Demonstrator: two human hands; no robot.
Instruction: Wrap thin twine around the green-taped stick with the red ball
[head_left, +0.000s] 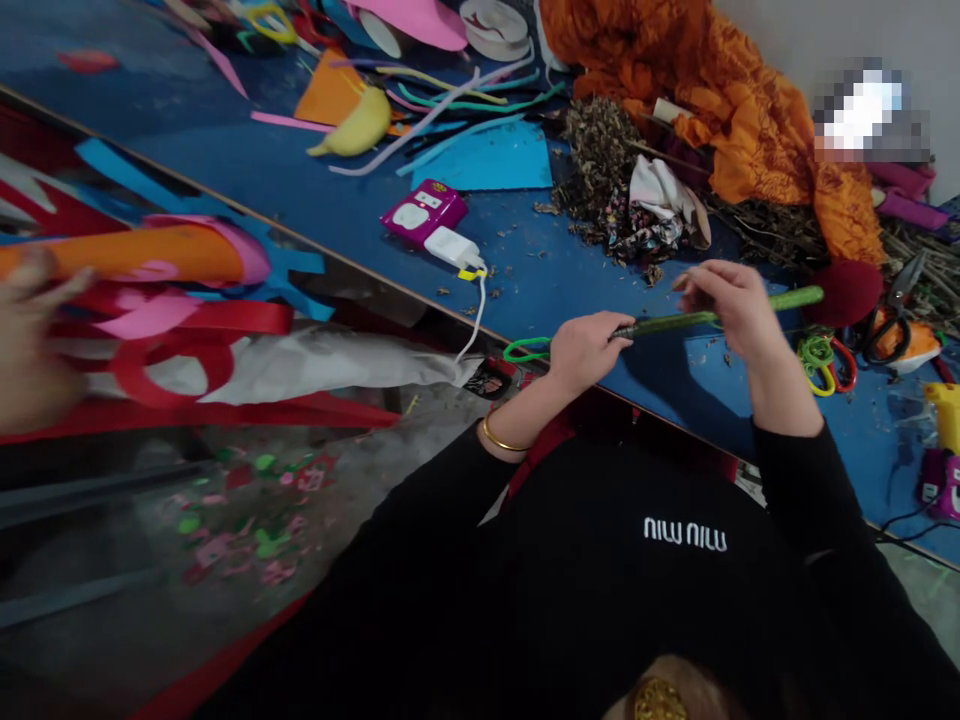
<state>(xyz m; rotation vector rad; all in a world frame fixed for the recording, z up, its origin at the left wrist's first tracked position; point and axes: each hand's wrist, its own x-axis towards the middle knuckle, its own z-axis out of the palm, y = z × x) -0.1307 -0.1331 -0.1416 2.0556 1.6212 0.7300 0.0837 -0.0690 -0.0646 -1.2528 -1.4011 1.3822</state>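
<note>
My left hand [585, 352] is closed round a slim green stick [667, 322] near its left end, above the front edge of the blue table. A bright green loop [527, 349] shows just left of that hand. My right hand [731, 300] is raised over the stick's middle, thumb and fingers pinched on something small and brownish that I cannot make out. Part of the stick passes behind that hand. At its far right end sits a dark red fuzzy ball [846, 292]; whether they are joined I cannot tell.
Black scissors [892, 318] lie to the right. Dried leaves [600, 150], orange cloth [750, 110], a blue sheet [487, 158], a banana-shaped thing [354, 125] and a purple socket block [424, 212] with plug and cable cover the table. Another person's hand [37, 340] is at far left.
</note>
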